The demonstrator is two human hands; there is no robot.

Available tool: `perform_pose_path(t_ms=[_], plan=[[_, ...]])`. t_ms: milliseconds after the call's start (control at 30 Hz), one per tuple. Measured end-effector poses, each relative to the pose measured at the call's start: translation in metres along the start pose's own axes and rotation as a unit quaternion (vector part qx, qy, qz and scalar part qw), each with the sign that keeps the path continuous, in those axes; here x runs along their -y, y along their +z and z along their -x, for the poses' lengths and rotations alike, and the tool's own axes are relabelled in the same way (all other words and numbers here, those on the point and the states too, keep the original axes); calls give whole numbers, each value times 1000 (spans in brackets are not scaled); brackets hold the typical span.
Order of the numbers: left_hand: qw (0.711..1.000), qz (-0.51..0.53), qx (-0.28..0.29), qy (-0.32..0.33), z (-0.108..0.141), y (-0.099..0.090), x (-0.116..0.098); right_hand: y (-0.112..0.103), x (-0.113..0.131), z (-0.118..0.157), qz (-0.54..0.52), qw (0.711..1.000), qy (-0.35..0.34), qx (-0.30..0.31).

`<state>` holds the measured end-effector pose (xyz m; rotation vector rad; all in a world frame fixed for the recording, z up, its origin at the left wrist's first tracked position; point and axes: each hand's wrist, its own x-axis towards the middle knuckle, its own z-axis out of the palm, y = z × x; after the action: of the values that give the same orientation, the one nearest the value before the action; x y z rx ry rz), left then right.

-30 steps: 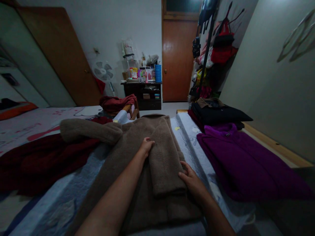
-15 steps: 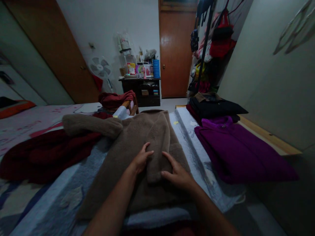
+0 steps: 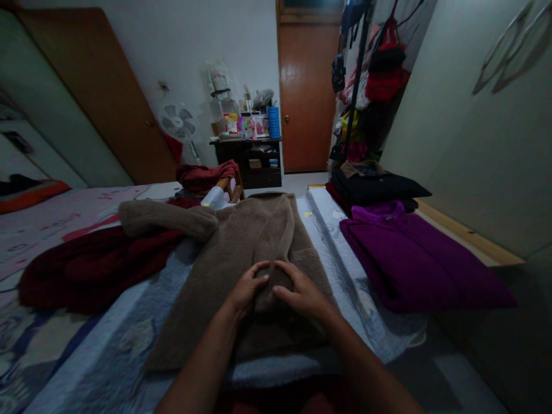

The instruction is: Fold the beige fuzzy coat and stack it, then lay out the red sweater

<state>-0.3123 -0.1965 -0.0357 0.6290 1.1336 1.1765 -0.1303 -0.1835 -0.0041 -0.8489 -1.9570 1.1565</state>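
A brown fuzzy coat point(image 3: 215, 270) lies spread on the bed, its collar away from me. One sleeve point(image 3: 273, 238) is folded in over the body of the coat, with its cuff end toward me. My left hand point(image 3: 246, 289) curls around the left side of this sleeve near the cuff. From the right side my right hand point(image 3: 301, 291) grips the same part, and the fingertips of both hands almost meet on top. The fabric bunches between them. The other sleeve point(image 3: 168, 218) stretches out to the left, over a dark red garment point(image 3: 103, 259).
A folded purple jacket point(image 3: 422, 259) lies on the right, in front of a stack of dark folded clothes point(image 3: 379, 187). Beneath the coat is a light blue quilted cover point(image 3: 129, 328). A wooden chair point(image 3: 235, 187) with reddish cloth stands beyond the coat.
My hands have closed in from both sides onto the folded sleeve, which is now squeezed and bunched near the cuff. The view has shifted slightly.
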Motion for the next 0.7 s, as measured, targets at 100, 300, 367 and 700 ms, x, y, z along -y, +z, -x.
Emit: perform_pose_path(t_ms=[100, 300, 367, 700], plan=[[1000, 13, 24, 6, 6, 12, -2, -27, -2, 10, -28, 997, 64, -33], [997, -70, 30, 9, 2, 25, 16, -55, -33, 39, 38, 987, 141, -71], [996, -87, 8, 24, -2, 26, 21, -54, -45, 46, 58, 986, 145, -62], [964, -194, -74, 166, -10, 23, 25, -57, -59, 50, 109, 985, 128, -38]])
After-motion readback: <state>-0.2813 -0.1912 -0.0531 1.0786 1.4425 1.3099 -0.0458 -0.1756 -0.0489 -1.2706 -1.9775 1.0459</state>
